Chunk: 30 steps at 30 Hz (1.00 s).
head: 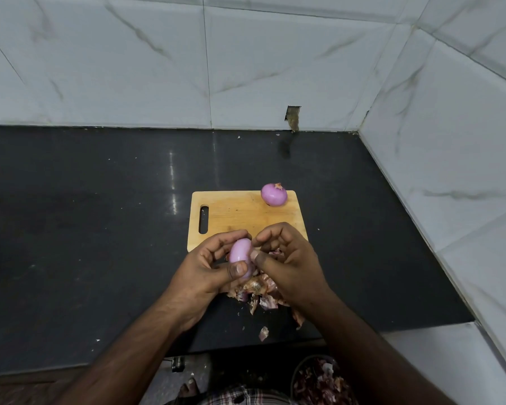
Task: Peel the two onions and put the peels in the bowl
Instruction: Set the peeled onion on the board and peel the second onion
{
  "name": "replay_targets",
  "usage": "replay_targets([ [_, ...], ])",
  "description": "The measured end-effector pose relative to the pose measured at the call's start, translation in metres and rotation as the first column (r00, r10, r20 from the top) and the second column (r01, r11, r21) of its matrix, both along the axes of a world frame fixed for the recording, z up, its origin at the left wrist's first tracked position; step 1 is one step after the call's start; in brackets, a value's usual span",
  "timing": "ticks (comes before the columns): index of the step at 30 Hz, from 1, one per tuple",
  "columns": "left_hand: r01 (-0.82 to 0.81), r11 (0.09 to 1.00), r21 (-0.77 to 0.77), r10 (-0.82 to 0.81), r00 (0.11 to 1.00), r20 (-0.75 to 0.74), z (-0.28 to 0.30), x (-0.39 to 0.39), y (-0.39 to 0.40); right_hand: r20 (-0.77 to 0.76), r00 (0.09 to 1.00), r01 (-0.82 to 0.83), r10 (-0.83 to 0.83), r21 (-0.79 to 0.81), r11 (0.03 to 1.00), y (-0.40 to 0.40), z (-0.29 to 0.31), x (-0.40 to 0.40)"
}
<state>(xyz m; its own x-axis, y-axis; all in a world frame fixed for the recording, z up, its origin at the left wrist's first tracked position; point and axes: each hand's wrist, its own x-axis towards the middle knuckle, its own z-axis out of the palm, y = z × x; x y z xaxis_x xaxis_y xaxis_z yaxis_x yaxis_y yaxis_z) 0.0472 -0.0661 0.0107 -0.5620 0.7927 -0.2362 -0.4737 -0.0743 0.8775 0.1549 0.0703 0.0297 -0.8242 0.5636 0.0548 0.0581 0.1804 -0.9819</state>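
Observation:
My left hand [208, 267] grips a peeled pink onion [240, 255] over the near edge of the wooden cutting board [231, 214]. My right hand [289, 258] pinches at the onion's right side with thumb and fingers curled. A second peeled onion [273, 194] sits on the board's far right corner. Loose onion peels [260, 290] lie in a heap on the counter under my hands. The bowl [322, 381] with peels in it shows at the bottom edge, partly hidden by my right forearm.
The black counter [85, 229] runs left and back to white tiled walls [246, 68], which also close off the right side. A single peel scrap [263, 333] lies near the counter's front edge. The floor and a bare foot [189, 388] show below.

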Motion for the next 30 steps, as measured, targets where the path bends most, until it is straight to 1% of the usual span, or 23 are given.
replay_targets([
  [3, 0.018, 1.0, 0.006, -0.018, 1.0, -0.02, 0.001, 0.001, 0.001, 0.016, 0.998, 0.053, -0.053, -0.028, 0.998, -0.001, -0.003, -0.003],
  [7, 0.037, 0.999, -0.007, -0.038, 0.993, -0.108, 0.004, -0.001, 0.002, 0.006, 0.991, 0.135, -0.135, -0.048, 0.99, -0.002, -0.008, -0.007],
  [10, 0.057, 0.998, -0.002, -0.057, 0.995, -0.088, 0.005, -0.001, 0.003, 0.036, 0.981, 0.192, -0.19, -0.064, 0.979, 0.002, -0.01, -0.01],
  [12, 0.063, 0.998, 0.003, -0.062, 0.994, -0.088, 0.006, 0.0, 0.004, 0.038, 0.981, 0.193, -0.191, -0.072, 0.979, 0.005, -0.01, -0.008],
  [13, 0.053, 0.999, -0.001, -0.053, 0.994, -0.094, 0.006, -0.001, 0.004, 0.036, 0.984, 0.175, -0.173, -0.054, 0.983, 0.005, -0.009, -0.005],
  [14, 0.037, 0.999, -0.004, -0.037, 0.994, -0.098, 0.007, -0.001, 0.004, 0.035, 0.987, 0.155, -0.155, 0.002, 0.988, 0.003, -0.008, -0.003],
  [15, 0.023, 1.0, -0.008, -0.024, 0.994, -0.104, 0.006, -0.003, 0.004, 0.035, 0.989, 0.142, -0.146, 0.097, 0.985, 0.0, -0.008, 0.0],
  [17, 0.019, 1.0, -0.013, -0.021, 0.992, -0.123, 0.005, -0.004, 0.005, 0.006, 0.988, 0.146, -0.156, 0.302, 0.942, -0.007, -0.008, 0.003],
  [18, 0.019, 1.0, -0.017, -0.021, 0.991, -0.13, 0.004, -0.004, 0.005, -0.018, 0.986, 0.163, -0.168, 0.359, 0.919, -0.009, -0.009, 0.004],
  [20, 0.015, 1.0, -0.025, -0.019, 0.99, -0.14, 0.003, -0.003, 0.005, -0.037, 0.98, 0.195, -0.197, 0.399, 0.896, -0.01, -0.01, 0.003],
  [24, 0.026, 0.999, -0.035, -0.03, 0.99, -0.141, 0.003, -0.001, 0.004, 0.0, 0.97, 0.223, -0.244, 0.41, 0.885, -0.008, -0.01, 0.003],
  [26, 0.023, 0.999, -0.035, -0.028, 0.991, -0.131, 0.002, -0.001, 0.004, -0.022, 0.974, 0.213, -0.224, 0.408, 0.888, -0.009, -0.011, 0.003],
  [30, 0.025, 0.999, -0.029, -0.029, 0.99, -0.137, 0.0, -0.001, 0.003, -0.042, 0.981, 0.185, -0.189, 0.492, 0.851, -0.012, -0.013, 0.005],
])
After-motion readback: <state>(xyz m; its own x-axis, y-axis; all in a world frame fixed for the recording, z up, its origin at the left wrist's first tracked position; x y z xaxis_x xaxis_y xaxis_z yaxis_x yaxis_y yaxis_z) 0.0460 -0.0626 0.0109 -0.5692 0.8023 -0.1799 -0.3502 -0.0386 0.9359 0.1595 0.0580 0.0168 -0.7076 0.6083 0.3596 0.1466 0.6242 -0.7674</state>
